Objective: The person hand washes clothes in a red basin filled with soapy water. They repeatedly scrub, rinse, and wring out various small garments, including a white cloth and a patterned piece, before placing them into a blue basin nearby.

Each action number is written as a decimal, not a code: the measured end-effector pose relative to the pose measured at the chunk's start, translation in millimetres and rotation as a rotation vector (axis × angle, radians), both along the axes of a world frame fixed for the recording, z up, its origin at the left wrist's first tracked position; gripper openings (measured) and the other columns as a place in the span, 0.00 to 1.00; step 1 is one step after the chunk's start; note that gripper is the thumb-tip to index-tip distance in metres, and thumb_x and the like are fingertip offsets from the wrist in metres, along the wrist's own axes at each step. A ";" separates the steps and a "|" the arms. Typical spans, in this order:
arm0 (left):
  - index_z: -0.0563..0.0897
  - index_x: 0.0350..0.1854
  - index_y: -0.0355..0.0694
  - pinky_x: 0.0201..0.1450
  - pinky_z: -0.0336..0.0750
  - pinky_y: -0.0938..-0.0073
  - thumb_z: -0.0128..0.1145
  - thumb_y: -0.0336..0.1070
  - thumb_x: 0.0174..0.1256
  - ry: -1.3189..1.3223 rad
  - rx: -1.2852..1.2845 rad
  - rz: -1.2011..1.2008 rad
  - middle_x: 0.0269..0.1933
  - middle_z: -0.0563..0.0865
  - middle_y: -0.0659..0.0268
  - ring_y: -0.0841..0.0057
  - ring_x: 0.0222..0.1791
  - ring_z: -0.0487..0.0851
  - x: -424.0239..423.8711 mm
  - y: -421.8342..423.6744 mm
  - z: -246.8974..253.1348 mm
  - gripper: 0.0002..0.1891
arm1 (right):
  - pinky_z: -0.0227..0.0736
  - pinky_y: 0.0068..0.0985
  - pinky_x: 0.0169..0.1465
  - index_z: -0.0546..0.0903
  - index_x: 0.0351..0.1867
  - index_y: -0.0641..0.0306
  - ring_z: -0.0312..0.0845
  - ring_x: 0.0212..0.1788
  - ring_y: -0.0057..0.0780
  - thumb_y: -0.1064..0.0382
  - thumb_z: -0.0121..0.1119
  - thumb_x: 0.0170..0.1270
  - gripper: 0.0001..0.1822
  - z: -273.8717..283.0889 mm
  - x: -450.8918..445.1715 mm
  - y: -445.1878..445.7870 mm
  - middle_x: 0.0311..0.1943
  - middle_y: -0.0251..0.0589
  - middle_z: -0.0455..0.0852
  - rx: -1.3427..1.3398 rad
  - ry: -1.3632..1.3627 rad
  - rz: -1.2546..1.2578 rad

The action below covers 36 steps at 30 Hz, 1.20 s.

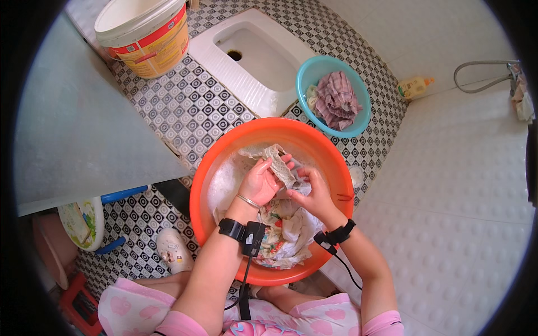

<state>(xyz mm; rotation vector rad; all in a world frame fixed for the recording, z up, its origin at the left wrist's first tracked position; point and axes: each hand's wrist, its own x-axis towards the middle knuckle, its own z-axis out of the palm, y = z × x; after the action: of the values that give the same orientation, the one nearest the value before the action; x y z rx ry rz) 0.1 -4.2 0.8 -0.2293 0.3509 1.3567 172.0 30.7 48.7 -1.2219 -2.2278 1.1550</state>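
Observation:
A large orange plastic basin [271, 276] on the floor before me holds soapy water with white foam [225, 182]. My left hand [261, 180] is over it, palm up, with a wet beige textured cloth [280, 168] lying across its fingers and held there. Close to the cloth's lower end is my right hand [313, 193], thumb and fingers curved towards a pale wet fabric. Whether they pinch it, I cannot tell. Below both hands, a heap of wet white and floral-print fabric [290, 239] fills the near part of the basin.
Beyond the basin, a turquoise basin [300, 86] contains plaid clothing [338, 98]. A squat toilet [252, 90] is set in the patterned tile floor, with a large bucket [147, 54] beside it. A stool [101, 222] stands left; a yellow bottle [414, 87] is by the white wall.

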 end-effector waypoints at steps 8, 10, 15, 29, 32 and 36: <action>0.73 0.57 0.38 0.60 0.74 0.58 0.46 0.37 0.73 0.008 -0.145 0.102 0.54 0.81 0.58 0.63 0.56 0.79 -2.4 5.5 -22.5 0.15 | 0.71 0.29 0.57 0.79 0.51 0.68 0.77 0.56 0.31 0.66 0.65 0.57 0.19 -31.0 17.0 9.0 0.46 0.41 0.83 -0.445 -0.040 0.030; 0.74 0.56 0.40 0.59 0.74 0.60 0.47 0.37 0.72 -0.025 -0.226 0.098 0.53 0.82 0.59 0.66 0.55 0.79 -4.0 3.8 -26.3 0.14 | 0.73 0.25 0.53 0.79 0.50 0.68 0.78 0.50 0.25 0.70 0.62 0.58 0.16 -22.4 18.5 12.4 0.42 0.36 0.84 -0.514 0.099 -0.123; 0.78 0.51 0.43 0.55 0.77 0.65 0.49 0.40 0.72 -0.077 -0.274 0.093 0.48 0.84 0.64 0.70 0.49 0.82 9.0 1.7 -16.2 0.11 | 0.73 0.18 0.48 0.79 0.50 0.68 0.77 0.42 0.17 0.75 0.57 0.62 0.14 -8.0 22.3 24.4 0.40 0.32 0.84 -0.418 0.257 -0.143; 0.78 0.46 0.37 0.47 0.71 0.68 0.49 0.81 0.52 0.229 -0.409 -0.540 0.41 0.82 0.60 0.69 0.41 0.79 30.2 0.8 2.8 0.44 | 0.68 0.17 0.48 0.74 0.43 0.63 0.71 0.46 0.16 0.72 0.51 0.66 0.06 60.8 10.4 43.3 0.43 0.32 0.77 -0.467 0.495 -0.112; 0.77 0.50 0.38 0.49 0.72 0.67 0.49 0.78 0.54 0.125 -0.406 -0.483 0.45 0.82 0.60 0.68 0.46 0.79 36.1 2.8 8.8 0.42 | 0.69 0.23 0.53 0.71 0.44 0.62 0.72 0.50 0.24 0.71 0.47 0.69 0.05 69.4 -4.0 39.9 0.45 0.37 0.77 -0.692 0.709 -0.154; 0.75 0.54 0.39 0.54 0.73 0.66 0.46 0.62 0.68 -0.270 -0.060 -0.160 0.49 0.81 0.60 0.69 0.52 0.79 41.7 4.9 23.9 0.29 | 0.70 0.27 0.54 0.68 0.44 0.60 0.73 0.50 0.30 0.71 0.42 0.69 0.06 64.3 -23.9 32.1 0.43 0.41 0.77 -0.980 0.922 -0.112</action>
<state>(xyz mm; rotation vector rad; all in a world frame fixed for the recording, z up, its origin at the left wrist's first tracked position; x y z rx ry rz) 41.9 0.7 24.6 -0.4204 0.1795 1.1413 148.1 62.8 113.0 -0.7511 -0.8830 2.2583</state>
